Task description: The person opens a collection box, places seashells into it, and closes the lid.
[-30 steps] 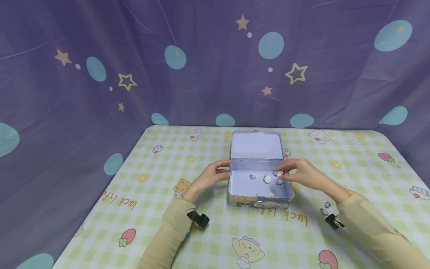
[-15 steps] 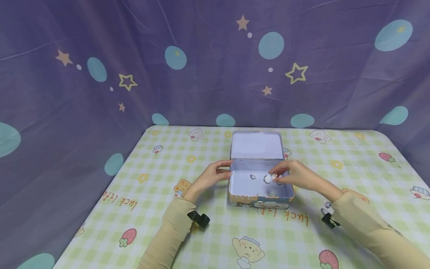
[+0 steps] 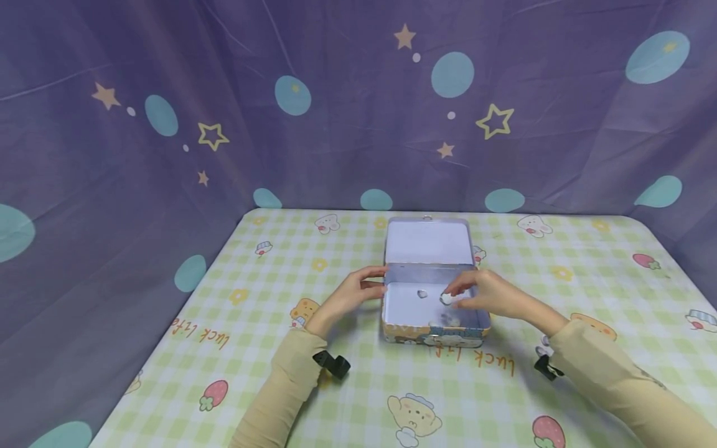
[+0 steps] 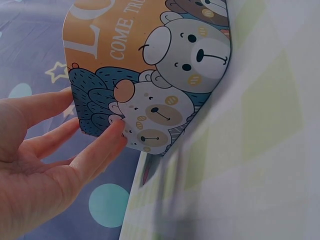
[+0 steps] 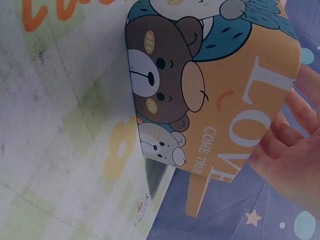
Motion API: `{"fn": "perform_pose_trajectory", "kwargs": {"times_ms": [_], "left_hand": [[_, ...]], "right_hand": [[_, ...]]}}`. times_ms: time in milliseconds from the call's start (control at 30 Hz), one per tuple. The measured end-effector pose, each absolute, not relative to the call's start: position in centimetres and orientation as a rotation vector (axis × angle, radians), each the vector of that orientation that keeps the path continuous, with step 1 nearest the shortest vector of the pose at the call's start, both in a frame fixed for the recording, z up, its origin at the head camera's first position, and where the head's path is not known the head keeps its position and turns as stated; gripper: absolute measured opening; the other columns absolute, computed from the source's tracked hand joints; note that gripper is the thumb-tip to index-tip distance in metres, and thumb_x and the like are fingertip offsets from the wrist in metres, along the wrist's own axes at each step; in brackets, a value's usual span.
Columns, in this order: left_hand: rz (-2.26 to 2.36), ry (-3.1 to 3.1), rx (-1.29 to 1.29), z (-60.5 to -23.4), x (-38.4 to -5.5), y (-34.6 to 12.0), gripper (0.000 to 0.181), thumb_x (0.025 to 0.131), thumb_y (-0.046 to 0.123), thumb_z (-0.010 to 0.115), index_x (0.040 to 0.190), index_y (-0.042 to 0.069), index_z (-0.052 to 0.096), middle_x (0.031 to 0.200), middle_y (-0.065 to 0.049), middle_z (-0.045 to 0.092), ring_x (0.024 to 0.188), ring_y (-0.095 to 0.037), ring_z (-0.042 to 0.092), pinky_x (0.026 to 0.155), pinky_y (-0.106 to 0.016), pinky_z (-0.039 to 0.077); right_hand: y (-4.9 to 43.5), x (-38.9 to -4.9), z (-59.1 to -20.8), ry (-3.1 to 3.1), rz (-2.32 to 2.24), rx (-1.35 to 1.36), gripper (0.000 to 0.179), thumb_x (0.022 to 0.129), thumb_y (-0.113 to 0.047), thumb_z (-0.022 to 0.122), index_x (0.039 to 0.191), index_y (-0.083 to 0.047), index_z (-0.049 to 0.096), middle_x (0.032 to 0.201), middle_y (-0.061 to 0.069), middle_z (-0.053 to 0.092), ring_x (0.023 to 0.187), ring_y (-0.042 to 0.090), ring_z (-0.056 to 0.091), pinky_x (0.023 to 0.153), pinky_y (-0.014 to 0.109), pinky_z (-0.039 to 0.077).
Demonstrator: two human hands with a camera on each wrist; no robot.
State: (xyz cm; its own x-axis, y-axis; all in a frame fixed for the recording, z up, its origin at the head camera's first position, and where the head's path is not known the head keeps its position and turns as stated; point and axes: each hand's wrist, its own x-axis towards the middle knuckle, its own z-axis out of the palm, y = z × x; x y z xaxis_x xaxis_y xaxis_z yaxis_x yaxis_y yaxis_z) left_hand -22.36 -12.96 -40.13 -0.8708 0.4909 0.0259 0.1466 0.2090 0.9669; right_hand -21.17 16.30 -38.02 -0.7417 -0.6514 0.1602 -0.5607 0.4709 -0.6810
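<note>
A hinged tin box (image 3: 403, 305) with its lid (image 3: 428, 242) up stands mid-table. Cartoon bears decorate its sides. My left hand (image 3: 358, 289) touches the box's left side with extended fingers; the left wrist view shows the fingertips against the printed wall (image 4: 150, 95). Reaching over the right rim, my right hand (image 3: 487, 292) has thumb and forefinger bent at a small shiny, pale, pebble-like piece (image 3: 445, 298) and pinches it. Another such piece (image 3: 422, 294) lies left of it on the box floor. In the right wrist view the box wall hides those fingertips.
More shiny little pieces (image 3: 542, 350) lie on the table beside my right sleeve (image 3: 599, 354), partly covered by it. A green checked cloth (image 3: 291, 261) covers the table. A purple patterned curtain (image 3: 358, 155) hangs behind and at the sides.
My right hand has shifted left inside the box, from the pieces near its right wall to the one nearer the middle. The left hand has stayed at the box's left side.
</note>
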Motion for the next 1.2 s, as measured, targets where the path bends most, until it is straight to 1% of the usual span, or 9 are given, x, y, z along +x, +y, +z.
{"fn": "perform_pose_trajectory", "kwargs": {"times_ms": [100, 167, 267, 433, 533, 667, 900, 1000, 1200], "left_hand": [[1.715, 2.195, 0.590, -40.2, -22.4, -13.0, 0.045, 0.086, 0.001, 0.054, 0.128, -0.006, 0.040, 0.129, -0.026, 0.039, 0.109, -0.038, 0.049, 0.084, -0.032, 0.050], [1.714, 2.196, 0.595, -40.2, -22.4, -13.0, 0.045, 0.086, 0.001, 0.054, 0.128, -0.007, 0.040, 0.129, -0.027, 0.039, 0.109, -0.038, 0.048, 0.084, -0.032, 0.050], [1.716, 2.190, 0.596, -40.1, -22.4, -13.0, 0.046, 0.085, 0.001, 0.054, 0.128, -0.007, 0.039, 0.129, -0.027, 0.039, 0.109, -0.040, 0.048, 0.085, -0.032, 0.050], [1.710, 2.192, 0.596, -40.2, -22.4, -13.0, 0.046, 0.085, 0.001, 0.054, 0.128, -0.007, 0.039, 0.129, -0.028, 0.038, 0.110, -0.041, 0.047, 0.085, -0.031, 0.049], [1.710, 2.195, 0.602, -40.3, -22.5, -13.0, 0.046, 0.085, 0.001, 0.054, 0.128, -0.008, 0.039, 0.129, -0.028, 0.038, 0.110, -0.041, 0.047, 0.085, -0.031, 0.049], [1.709, 2.198, 0.597, -40.2, -22.4, -13.0, 0.046, 0.085, 0.001, 0.054, 0.128, -0.007, 0.039, 0.129, -0.028, 0.038, 0.110, -0.041, 0.047, 0.085, -0.032, 0.049], [1.713, 2.191, 0.600, -40.1, -22.3, -13.0, 0.046, 0.085, 0.001, 0.054, 0.128, -0.008, 0.039, 0.129, -0.029, 0.038, 0.110, -0.042, 0.046, 0.085, -0.032, 0.049], [1.721, 2.186, 0.594, -40.1, -22.4, -13.0, 0.046, 0.085, 0.001, 0.054, 0.128, -0.008, 0.039, 0.129, -0.029, 0.038, 0.110, -0.043, 0.046, 0.085, -0.031, 0.049], [1.719, 2.186, 0.586, -40.2, -22.5, -13.0, 0.046, 0.086, 0.001, 0.054, 0.128, -0.009, 0.038, 0.129, -0.029, 0.037, 0.110, -0.043, 0.045, 0.086, -0.032, 0.049]], "right_hand": [[16.5, -21.1, -38.0, 2.610, -1.127, -1.075, 0.021, 0.076, -0.009, 0.068, 0.096, -0.003, 0.066, 0.091, 0.009, 0.064, 0.084, 0.023, 0.059, 0.072, 0.039, 0.051], [16.8, -21.1, -38.0, 2.636, -1.123, -1.079, 0.020, 0.076, -0.010, 0.068, 0.095, -0.006, 0.067, 0.092, 0.007, 0.065, 0.085, 0.019, 0.059, 0.075, 0.039, 0.050], [17.2, -20.8, -37.9, 2.667, -1.140, -1.061, 0.019, 0.076, -0.013, 0.069, 0.094, -0.009, 0.067, 0.092, 0.004, 0.065, 0.085, 0.015, 0.059, 0.076, 0.038, 0.050], [17.9, -20.3, -37.5, 2.709, -1.164, -0.993, 0.020, 0.075, -0.015, 0.070, 0.095, -0.012, 0.067, 0.093, 0.001, 0.064, 0.086, 0.015, 0.058, 0.077, 0.039, 0.050], [18.4, -19.9, -37.3, 2.732, -1.166, -0.975, 0.021, 0.076, -0.016, 0.070, 0.096, -0.013, 0.067, 0.094, -0.002, 0.064, 0.085, 0.013, 0.058, 0.077, 0.034, 0.050], [19.1, -19.5, -37.2, 2.760, -1.177, -0.978, 0.021, 0.076, -0.018, 0.069, 0.097, -0.013, 0.067, 0.090, -0.004, 0.063, 0.082, 0.011, 0.057, 0.075, 0.028, 0.050], [20.5, -18.9, -37.6, 2.807, -1.179, -0.943, 0.020, 0.077, -0.015, 0.068, 0.096, -0.008, 0.067, 0.089, 0.000, 0.064, 0.081, 0.007, 0.056, 0.073, 0.027, 0.050], [21.1, -18.7, -37.7, 2.831, -1.168, -0.959, 0.019, 0.077, -0.014, 0.068, 0.096, -0.008, 0.067, 0.088, -0.002, 0.064, 0.080, 0.006, 0.056, 0.072, 0.024, 0.050], [22.5, -18.2, -38.1, 2.867, -1.136, -0.996, 0.018, 0.077, -0.012, 0.068, 0.095, -0.014, 0.067, 0.088, -0.009, 0.063, 0.078, 0.005, 0.056, 0.069, 0.024, 0.050]]}}
